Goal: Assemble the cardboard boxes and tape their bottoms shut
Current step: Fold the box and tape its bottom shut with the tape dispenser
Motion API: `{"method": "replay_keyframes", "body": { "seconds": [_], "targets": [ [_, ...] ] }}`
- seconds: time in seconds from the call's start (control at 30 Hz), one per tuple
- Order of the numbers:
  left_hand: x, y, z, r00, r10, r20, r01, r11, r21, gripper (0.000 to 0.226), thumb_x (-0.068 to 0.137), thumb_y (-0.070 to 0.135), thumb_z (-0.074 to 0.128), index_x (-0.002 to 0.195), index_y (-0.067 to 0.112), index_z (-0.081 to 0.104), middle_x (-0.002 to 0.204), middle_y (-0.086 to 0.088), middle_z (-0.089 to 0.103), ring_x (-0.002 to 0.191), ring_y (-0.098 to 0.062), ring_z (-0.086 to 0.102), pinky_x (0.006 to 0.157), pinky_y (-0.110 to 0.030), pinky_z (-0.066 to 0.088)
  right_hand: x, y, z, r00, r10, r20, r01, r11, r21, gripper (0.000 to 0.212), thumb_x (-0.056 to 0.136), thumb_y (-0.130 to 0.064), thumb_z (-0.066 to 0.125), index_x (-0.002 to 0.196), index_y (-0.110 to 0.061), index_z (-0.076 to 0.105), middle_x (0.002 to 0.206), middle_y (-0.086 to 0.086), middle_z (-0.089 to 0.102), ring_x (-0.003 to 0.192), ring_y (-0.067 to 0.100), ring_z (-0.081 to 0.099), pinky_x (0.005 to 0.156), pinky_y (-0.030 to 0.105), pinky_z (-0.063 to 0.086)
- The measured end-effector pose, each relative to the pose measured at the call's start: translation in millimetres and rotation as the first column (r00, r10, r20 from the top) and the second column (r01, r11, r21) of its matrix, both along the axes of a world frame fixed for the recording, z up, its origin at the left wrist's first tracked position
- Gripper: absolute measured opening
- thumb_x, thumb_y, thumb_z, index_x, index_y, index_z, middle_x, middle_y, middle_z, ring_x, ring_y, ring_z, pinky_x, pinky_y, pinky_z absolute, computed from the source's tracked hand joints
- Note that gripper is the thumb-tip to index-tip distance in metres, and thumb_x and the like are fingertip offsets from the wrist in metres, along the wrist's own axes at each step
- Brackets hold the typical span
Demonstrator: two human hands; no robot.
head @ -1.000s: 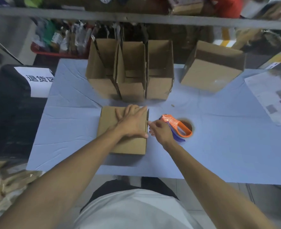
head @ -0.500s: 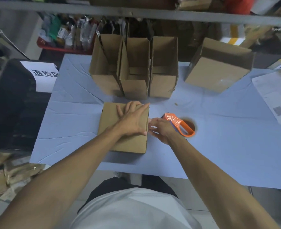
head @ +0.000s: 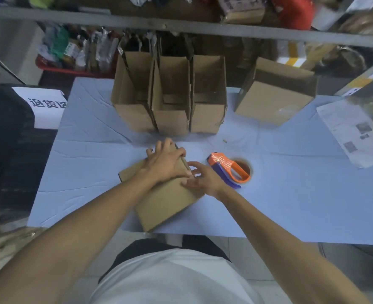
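Box (head: 163,205), under the hands: brown corrugated cardboard, matt, plain, unprinted.
Three open boxes (head: 170,102), standing in a row beyond that box: the same matt brown cardboard, raw corrugated edges at the flaps.
Single box (head: 273,99), to the right of the row: matt brown cardboard with a glossy strip of clear tape on its facing side.
Tape dispenser (head: 229,170), just right of the box: glossy orange and blue plastic, holding a brown tape roll.
Surface (head: 301,205): pale blue covering, matt, creased.
Printed sheet (head: 352,132), far right of the box: white paper, matt.
Sign (head: 43,106), far left: white paper, black characters.
Shelf rail (head: 203,29), above the row: grey metal, dull.
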State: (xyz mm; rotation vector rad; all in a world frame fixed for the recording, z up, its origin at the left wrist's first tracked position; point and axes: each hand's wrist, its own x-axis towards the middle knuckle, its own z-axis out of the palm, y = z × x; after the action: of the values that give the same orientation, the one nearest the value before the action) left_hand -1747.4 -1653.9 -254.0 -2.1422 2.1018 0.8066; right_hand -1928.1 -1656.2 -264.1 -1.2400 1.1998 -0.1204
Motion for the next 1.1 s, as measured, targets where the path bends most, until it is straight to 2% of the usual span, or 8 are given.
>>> {"method": "replay_keyframes", "body": {
  "seconds": [0.07,0.23,0.43,0.53,0.7,0.8,0.93,1.1],
  "targets": [
    [3.4,7.7,-0.7,0.994,0.096,-0.06,-0.096,0.995,0.002,0.059,0.066,0.07,0.064,0.116,0.041,0.053,0.13,-0.001,0.026,0.12,-0.029,0.028,0.101,-0.049,0.031,4.7,0.6,-2.7,1.0,0.01,-0.023,-0.013,0.991,-0.131,0.052,0.083,-0.021,0.077,0.13,-0.027,0.056,0.117,-0.001,0.062,0.104,0.019,0.06,0.083,0.028,0.048],
    [32.0,18.6,2.7,0.957,0.06,-0.283,-0.053,0.998,0.033,0.058,0.079,0.038,0.074,0.132,0.04,0.053,0.148,-0.002,0.011,0.134,-0.03,0.018,0.111,-0.048,0.028,8.0,-0.8,-2.9,0.999,0.045,0.011,-0.042,0.974,-0.221,0.051,0.083,-0.016,0.074,0.131,-0.026,0.058,0.12,-0.01,0.06,0.104,0.009,0.058,0.083,0.017,0.043],
    [34.3,23.2,2.1,0.941,0.112,-0.319,-0.131,0.99,-0.041,0.074,0.07,0.033,0.081,0.137,0.037,0.05,0.146,-0.002,0.013,0.134,-0.025,0.017,0.114,-0.04,0.024,12.4,-1.2,1.2,0.998,0.054,0.016,-0.05,0.982,-0.185,0.043,0.092,-0.015,0.062,0.133,-0.027,0.058,0.108,-0.026,0.06,0.088,-0.012,0.06,0.066,0.004,0.043],
    [33.5,21.0,0.1,0.951,0.115,-0.286,-0.13,0.991,-0.036,0.071,0.071,0.034,0.08,0.136,0.037,0.052,0.147,-0.002,0.013,0.133,-0.025,0.018,0.112,-0.039,0.023,14.6,-4.0,1.5,0.999,0.037,0.022,-0.033,0.988,-0.148,0.037,0.095,-0.013,0.058,0.13,-0.024,0.06,0.101,-0.028,0.059,0.081,-0.013,0.06,0.063,0.002,0.044],
    [30.6,12.1,1.1,0.963,0.101,-0.25,-0.084,0.993,0.077,0.04,0.074,0.033,0.075,0.11,0.039,0.059,0.147,0.002,0.01,0.128,-0.024,0.016,0.104,-0.04,0.026,19.3,0.0,-4.5,0.993,-0.096,0.07,0.105,0.983,-0.151,0.025,0.096,-0.014,0.059,0.117,-0.024,0.068,0.099,-0.016,0.066,0.082,-0.003,0.064,0.073,0.013,0.05],
    [25.0,5.3,-1.1,0.955,0.157,-0.252,-0.139,0.986,0.088,0.021,0.079,0.033,0.071,0.097,0.036,0.06,0.136,0.003,0.021,0.122,-0.024,0.022,0.094,-0.035,0.022,24.2,2.1,-9.7,0.986,-0.158,0.047,0.164,0.971,-0.176,0.022,0.093,-0.019,0.063,0.112,-0.023,0.072,0.099,-0.01,0.069,0.088,0.009,0.066,0.079,0.022,0.052],
    [16.8,3.4,-11.4,0.918,0.272,-0.289,-0.277,0.96,0.023,0.002,0.082,0.027,0.066,0.084,0.028,0.065,0.119,0.009,0.033,0.113,-0.02,0.028,0.086,-0.033,0.02,31.5,6.7,-16.7,0.97,-0.241,0.004,0.236,0.943,-0.236,0.021,0.09,-0.019,0.066,0.109,-0.02,0.074,0.102,-0.01,0.067,0.093,0.007,0.061,0.073,0.012,0.043],
    [12.3,-2.2,-13.4,0.893,0.356,-0.276,-0.362,0.932,0.029,0.005,0.079,0.03,0.066,0.075,0.031,0.064,0.112,0.012,0.038,0.109,-0.015,0.03,0.084,-0.031,0.019,35.2,6.3,-19.9,0.938,-0.346,-0.003,0.337,0.918,-0.209,0.013,0.086,-0.027,0.07,0.096,-0.022,0.078,0.094,-0.013,0.07,0.086,0.002,0.063,0.069,0.014,0.045]
  ]
}}
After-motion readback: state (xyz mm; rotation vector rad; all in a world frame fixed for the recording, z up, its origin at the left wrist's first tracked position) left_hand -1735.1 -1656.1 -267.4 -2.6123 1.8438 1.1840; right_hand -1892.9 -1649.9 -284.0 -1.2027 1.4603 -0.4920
